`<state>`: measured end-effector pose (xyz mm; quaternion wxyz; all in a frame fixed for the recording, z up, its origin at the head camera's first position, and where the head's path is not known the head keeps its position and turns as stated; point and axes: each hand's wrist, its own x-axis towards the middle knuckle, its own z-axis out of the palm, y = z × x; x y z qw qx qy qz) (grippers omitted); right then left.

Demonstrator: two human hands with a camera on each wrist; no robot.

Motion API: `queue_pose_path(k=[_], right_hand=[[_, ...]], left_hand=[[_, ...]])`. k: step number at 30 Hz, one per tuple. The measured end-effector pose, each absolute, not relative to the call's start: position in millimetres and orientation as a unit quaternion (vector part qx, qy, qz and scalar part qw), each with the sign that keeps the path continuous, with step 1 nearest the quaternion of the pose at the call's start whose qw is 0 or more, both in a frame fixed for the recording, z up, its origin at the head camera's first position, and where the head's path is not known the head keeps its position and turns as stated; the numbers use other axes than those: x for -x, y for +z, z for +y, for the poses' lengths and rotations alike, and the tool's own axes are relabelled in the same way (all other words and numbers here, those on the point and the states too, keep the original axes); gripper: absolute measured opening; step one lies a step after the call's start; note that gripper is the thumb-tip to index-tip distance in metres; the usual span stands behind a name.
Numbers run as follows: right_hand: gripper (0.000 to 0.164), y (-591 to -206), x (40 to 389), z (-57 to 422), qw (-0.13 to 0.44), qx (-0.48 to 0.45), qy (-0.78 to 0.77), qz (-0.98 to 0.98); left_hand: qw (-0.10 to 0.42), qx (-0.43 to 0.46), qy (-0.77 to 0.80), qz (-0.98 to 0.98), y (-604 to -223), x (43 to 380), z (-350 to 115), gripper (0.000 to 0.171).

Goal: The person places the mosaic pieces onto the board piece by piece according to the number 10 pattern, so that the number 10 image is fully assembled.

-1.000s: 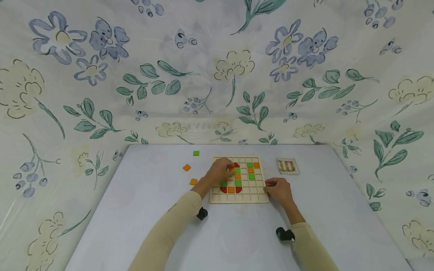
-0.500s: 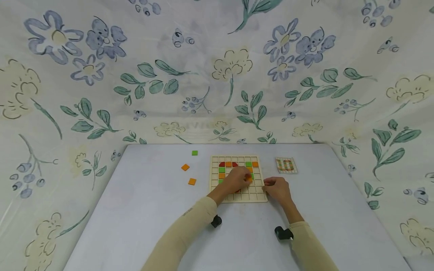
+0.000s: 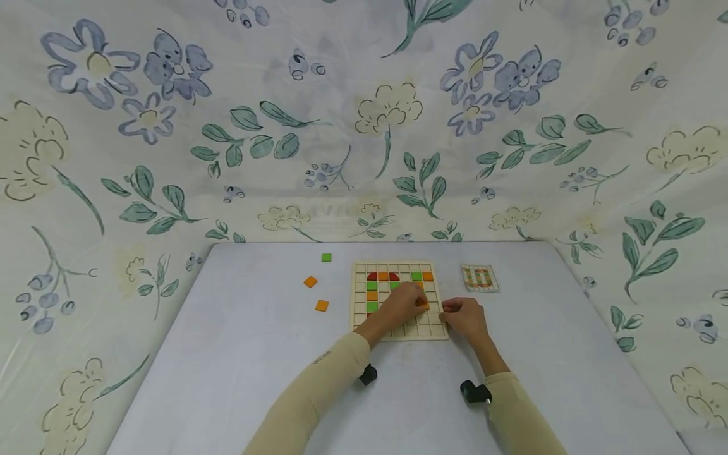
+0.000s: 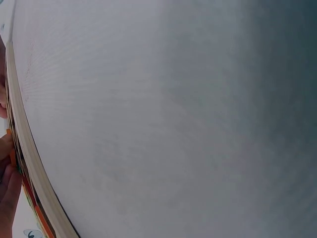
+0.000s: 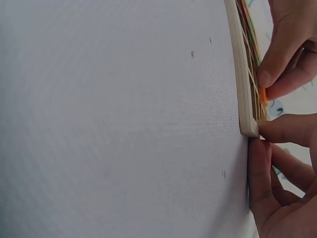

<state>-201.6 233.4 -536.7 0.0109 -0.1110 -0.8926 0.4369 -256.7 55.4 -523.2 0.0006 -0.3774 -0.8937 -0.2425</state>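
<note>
A pale wooden grid board (image 3: 423, 333) lies on the table with red, orange and green tiles set in its cells. My left hand (image 3: 402, 303) reaches over the board and pinches an orange square tile (image 3: 425, 304) low over its right part. The same tile (image 5: 263, 95) shows upright between finger and thumb in the right wrist view. My right hand (image 3: 466, 316) grips the board's right edge, with fingertips (image 5: 258, 146) at the board's side. My left forearm and hand hide several cells in the middle.
Two loose orange tiles (image 3: 310, 282) and a green tile (image 3: 327, 257) lie left of the board. A small pattern card (image 3: 480, 278) lies to its right. Flowered cloth (image 3: 370, 151) rises behind the table.
My left hand has moved right across the board with the orange tile, from the red tile at upper middle to the right-hand columns. My right hand stays on the board's edge.
</note>
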Motion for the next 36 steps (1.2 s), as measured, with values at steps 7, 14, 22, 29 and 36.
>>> queue_pose_path(k=[7, 14, 22, 29, 36], right_hand=[[0.023, -539.6, 201.7, 233.9, 0.014, 0.108, 0.433, -0.895], [0.024, -539.9, 202.4, 232.8, 0.011, 0.108, 0.430, -0.896], [0.024, -538.9, 203.6, 233.9, 0.013, 0.107, 0.431, -0.896], [0.023, -536.4, 203.0, 232.7, 0.006, 0.111, 0.437, -0.893], [0.023, -537.8, 204.0, 234.4, 0.007, 0.114, 0.436, -0.893]], left_hand=[[-0.005, 0.373, -0.255, -0.892, -521.3, 254.0, 54.8, 0.013], [-0.003, 0.370, -0.248, -0.895, -522.6, 254.3, 54.2, 0.014], [0.010, 0.376, -0.227, -0.899, -523.7, 253.8, 56.5, 0.010], [0.010, 0.373, -0.176, -0.911, -518.6, 252.8, 57.4, 0.010], [0.025, 0.388, -0.126, -0.913, -516.8, 249.8, 58.4, 0.011]])
